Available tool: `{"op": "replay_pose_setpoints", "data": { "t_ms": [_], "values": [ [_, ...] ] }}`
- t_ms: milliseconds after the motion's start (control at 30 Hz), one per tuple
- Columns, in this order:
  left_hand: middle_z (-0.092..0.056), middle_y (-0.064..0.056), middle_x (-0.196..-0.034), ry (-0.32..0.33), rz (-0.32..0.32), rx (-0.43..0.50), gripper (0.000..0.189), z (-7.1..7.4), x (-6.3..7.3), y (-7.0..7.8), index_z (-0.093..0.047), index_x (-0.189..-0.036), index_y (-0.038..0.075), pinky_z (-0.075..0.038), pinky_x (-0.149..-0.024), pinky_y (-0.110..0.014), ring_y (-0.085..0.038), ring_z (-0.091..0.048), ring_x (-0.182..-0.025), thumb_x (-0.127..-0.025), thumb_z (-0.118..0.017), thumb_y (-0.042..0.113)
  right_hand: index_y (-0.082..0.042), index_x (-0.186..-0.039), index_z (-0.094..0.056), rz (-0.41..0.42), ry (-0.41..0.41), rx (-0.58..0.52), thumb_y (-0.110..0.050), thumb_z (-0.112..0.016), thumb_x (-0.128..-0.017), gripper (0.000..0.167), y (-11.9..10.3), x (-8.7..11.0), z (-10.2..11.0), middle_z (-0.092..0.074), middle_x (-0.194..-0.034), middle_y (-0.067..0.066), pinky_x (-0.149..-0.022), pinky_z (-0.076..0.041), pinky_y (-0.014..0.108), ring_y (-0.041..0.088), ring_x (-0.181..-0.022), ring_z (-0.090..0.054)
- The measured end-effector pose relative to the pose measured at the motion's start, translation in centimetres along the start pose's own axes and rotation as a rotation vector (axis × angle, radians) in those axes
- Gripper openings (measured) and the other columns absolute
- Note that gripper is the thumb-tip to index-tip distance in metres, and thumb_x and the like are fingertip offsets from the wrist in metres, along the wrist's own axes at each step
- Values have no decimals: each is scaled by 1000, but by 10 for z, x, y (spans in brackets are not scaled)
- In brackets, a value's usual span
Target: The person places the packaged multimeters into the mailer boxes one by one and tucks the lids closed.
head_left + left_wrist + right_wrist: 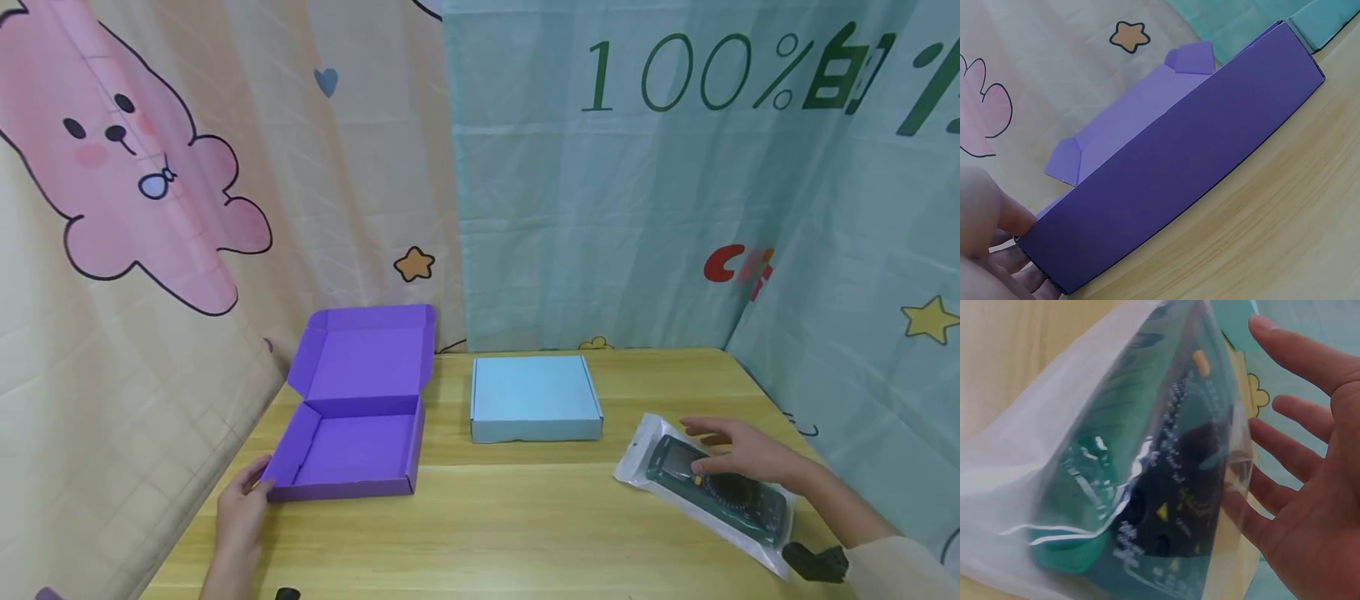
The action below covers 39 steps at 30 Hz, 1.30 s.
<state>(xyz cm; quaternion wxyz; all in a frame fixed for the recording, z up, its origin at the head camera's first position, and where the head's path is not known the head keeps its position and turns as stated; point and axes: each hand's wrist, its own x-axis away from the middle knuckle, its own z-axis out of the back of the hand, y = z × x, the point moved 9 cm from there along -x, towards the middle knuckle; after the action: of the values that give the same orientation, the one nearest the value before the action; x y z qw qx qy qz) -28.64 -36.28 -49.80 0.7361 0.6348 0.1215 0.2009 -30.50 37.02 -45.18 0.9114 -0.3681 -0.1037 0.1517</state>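
An open purple cardboard box [352, 490] stands at the left of the table with its lid raised at the back. My left hand [243, 508] holds its front left corner. In the left wrist view the thumb [1015, 215] lies at the top edge and the fingers lie along the side wall. On the right lies a dark green multimeter [757, 500] in a clear and white plastic bag [633, 467]. My right hand [746, 450] is over the multimeter, its fingers extended and spread. In the right wrist view the palm faces the bag; whether it touches the bag I cannot tell.
A closed light blue box [536, 392] sits at the back middle of the wooden table [517, 525]. Printed curtains [585, 208] hang behind the table and along both sides. A small black object [288, 593] shows at the front edge.
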Motion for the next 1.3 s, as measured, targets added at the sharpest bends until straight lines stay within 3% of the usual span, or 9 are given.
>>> {"op": "replay_pose_setpoints", "data": {
  "t_ms": [167, 300, 500, 667, 967, 1133, 1300],
  "values": [
    [-36, -20, -159, -9, 7, 5, 55, -1, 1, 0, -36, -158, 0, -38, -104, -13, -26, -36, -141, -105, -47, 0, 13, -150, -39, -7, 1, 85, -29, -85, -87, 89, 4, 5, -7, -45, -145, 39, -92, -53, 63, 58, -122, -52],
    [-36, -19, -159, -11, 15, 0, 55, 0, 1, -1, -36, -159, 1, -36, -111, -18, -28, -35, -143, -105, -47, 1, 18, -149, -37, -28, 10, 183, -35, -86, -84, 97, 9, 7, -14, -44, -146, 39, -94, -51, 59, 54, -125, -51],
    [-36, -17, -158, -12, 15, 2, 55, 0, 2, -1, -36, -159, 1, -36, -110, -17, -26, -36, -142, -105, -47, 1, 19, -147, -36, -32, 29, 268, -38, -91, -77, 107, 10, 9, -23, -47, -142, 38, -97, -47, 60, 43, -120, -53],
    [-33, -16, -160, -26, 24, 7, 55, -1, 1, -1, -35, -160, 2, -33, -115, -22, -28, -33, -145, -106, -46, 2, 19, -146, -36, -17, 42, 265, -36, -94, -73, 109, 10, 9, -27, -50, -137, 35, -96, -47, 61, 42, -116, -54],
    [-31, -17, -162, -43, 31, 20, 56, -1, 0, -4, -32, -160, 2, -29, -119, -26, -30, -29, -149, -106, -46, 1, 13, -145, -43, -80, 40, 282, -35, -94, -70, 103, 13, 5, -28, -54, -136, 28, -94, -49, 61, 38, -113, -55],
    [-32, -16, -160, -39, 33, 17, 56, -1, 0, -4, -34, -160, 3, -30, -118, -24, -28, -31, -147, -106, -47, 2, 16, -143, -45, -47, 20, 294, -34, -93, -69, 102, 8, 3, -26, -56, -135, 28, -96, -49, 60, 38, -116, -55],
    [-32, -17, -162, -49, 35, 24, 56, -1, 0, -3, -32, -161, 3, -29, -119, -26, -29, -29, -149, -106, -46, 2, 14, -144, -45, -6, 14, 283, -33, -92, -71, 99, -2, 0, -16, -57, -132, 22, -90, -51, 51, 33, -110, -55]
  ]
}}
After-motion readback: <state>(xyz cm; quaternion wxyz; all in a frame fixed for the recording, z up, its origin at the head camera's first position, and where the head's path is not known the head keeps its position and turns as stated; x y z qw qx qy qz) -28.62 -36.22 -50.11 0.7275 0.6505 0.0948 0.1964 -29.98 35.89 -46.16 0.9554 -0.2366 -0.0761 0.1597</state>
